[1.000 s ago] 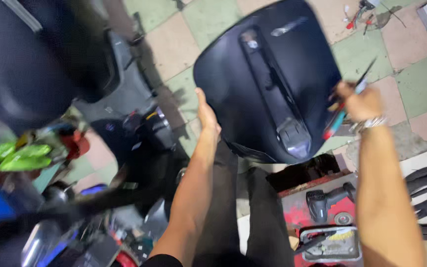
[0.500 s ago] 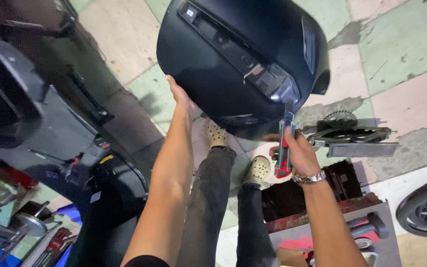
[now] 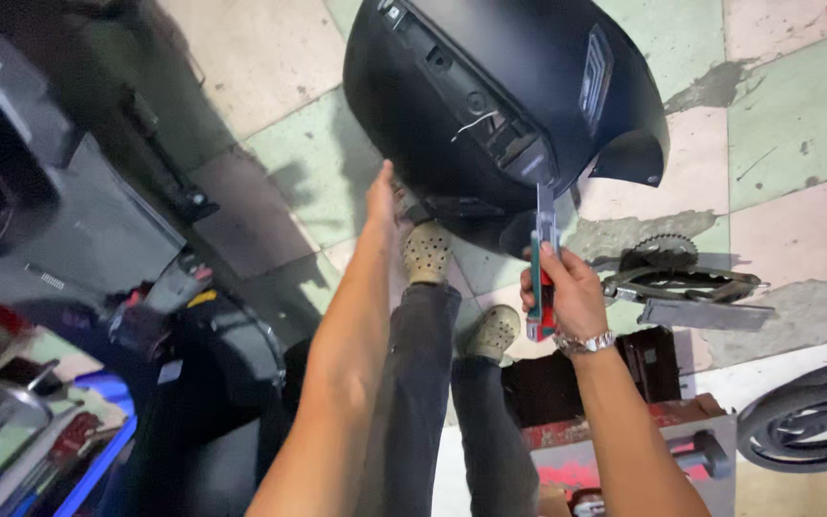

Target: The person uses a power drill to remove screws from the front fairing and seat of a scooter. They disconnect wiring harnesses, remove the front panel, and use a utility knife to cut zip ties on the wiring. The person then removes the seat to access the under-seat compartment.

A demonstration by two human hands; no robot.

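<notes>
From the head camera, the big black scooter body panel [image 3: 504,105] is lifted clear, held out over the tiled floor [image 3: 796,124]. The left hand [image 3: 381,201] presses flat and open against its lower edge; the right hand [image 3: 559,292] grips pliers [image 3: 541,278] at its underside. It has not been set down.

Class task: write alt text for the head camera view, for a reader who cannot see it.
Seen from above, a person's left hand steadies a large black scooter panel over a tiled floor, while the right hand grips a red-and-green-handled tool against its lower edge. A chain sprocket lies on the floor nearby.
</notes>
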